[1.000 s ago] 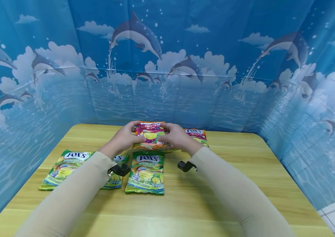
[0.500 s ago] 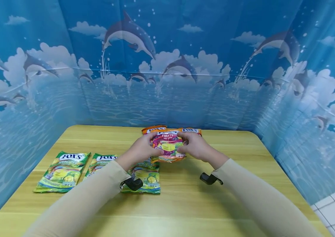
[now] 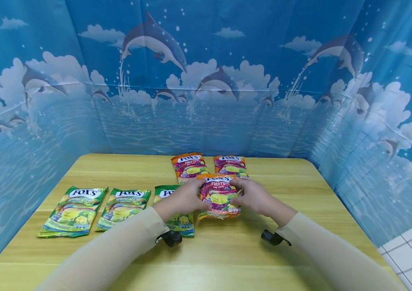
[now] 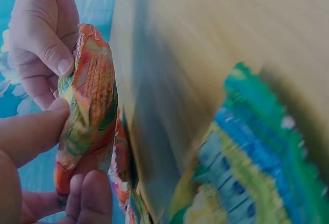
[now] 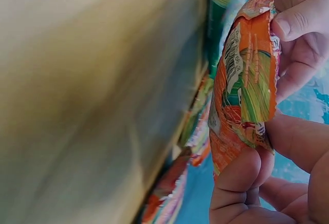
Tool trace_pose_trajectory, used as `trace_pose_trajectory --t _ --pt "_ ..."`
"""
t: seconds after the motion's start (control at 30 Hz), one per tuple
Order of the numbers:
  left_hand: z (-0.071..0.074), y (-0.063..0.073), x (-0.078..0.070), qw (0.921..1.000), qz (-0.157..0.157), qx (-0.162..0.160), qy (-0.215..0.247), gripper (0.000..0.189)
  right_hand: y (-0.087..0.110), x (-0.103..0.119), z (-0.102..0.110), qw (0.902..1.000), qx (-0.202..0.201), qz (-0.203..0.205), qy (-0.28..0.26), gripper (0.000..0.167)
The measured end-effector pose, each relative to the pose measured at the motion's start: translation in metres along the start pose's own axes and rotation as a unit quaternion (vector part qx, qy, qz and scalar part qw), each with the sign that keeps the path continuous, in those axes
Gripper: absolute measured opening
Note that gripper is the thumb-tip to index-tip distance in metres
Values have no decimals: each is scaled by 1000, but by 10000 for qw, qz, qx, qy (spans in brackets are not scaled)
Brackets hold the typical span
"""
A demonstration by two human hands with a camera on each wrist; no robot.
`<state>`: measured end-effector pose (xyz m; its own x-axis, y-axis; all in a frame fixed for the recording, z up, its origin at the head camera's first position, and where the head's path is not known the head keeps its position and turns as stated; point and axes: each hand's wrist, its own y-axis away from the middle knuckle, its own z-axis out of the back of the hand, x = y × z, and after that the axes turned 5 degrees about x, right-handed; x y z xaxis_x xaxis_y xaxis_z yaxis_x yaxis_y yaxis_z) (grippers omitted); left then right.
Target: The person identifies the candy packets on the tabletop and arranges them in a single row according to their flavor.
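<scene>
My left hand (image 3: pixel 185 197) and right hand (image 3: pixel 258 199) pinch opposite sides of an orange and purple Fox's Fruits candy bag (image 3: pixel 218 197), thumbs on its front. Both wrist views show the bag edge-on, raised off the table, with fingers behind it. Beyond it lie two like bags, a back left fruit candy bag (image 3: pixel 191 165) and a back right fruit candy bag (image 3: pixel 230 165). Behind my left wrist is a green Fox's Spring Tea candy bag (image 3: pixel 187 229), partly covered by the hand.
Two more green bags lie in the row to the left, an outer Spring Tea bag (image 3: pixel 74 212) and a middle Spring Tea bag (image 3: pixel 123 207). The wooden table (image 3: pixel 220 258) reaches back to a blue dolphin-print curtain (image 3: pixel 206 121).
Both hands have brought the fruit candy bag from the back of the table toward me and rightward. The two back fruit bags are now uncovered; the head view has turned slightly right.
</scene>
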<state>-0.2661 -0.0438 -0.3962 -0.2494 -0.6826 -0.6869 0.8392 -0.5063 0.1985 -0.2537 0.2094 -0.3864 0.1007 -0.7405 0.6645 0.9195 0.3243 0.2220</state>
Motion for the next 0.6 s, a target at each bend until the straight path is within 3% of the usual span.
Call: trace_pose_trajectory --t 0.37,0.6 --pt "-21 -1 1 9917 192 254 -1247 94 2 -20 -19 9993 188 -36 328 71" --pt "-26 0 3 9852 273 347 -1654 90 1 -23 -24 9964 460 -105 711 74"
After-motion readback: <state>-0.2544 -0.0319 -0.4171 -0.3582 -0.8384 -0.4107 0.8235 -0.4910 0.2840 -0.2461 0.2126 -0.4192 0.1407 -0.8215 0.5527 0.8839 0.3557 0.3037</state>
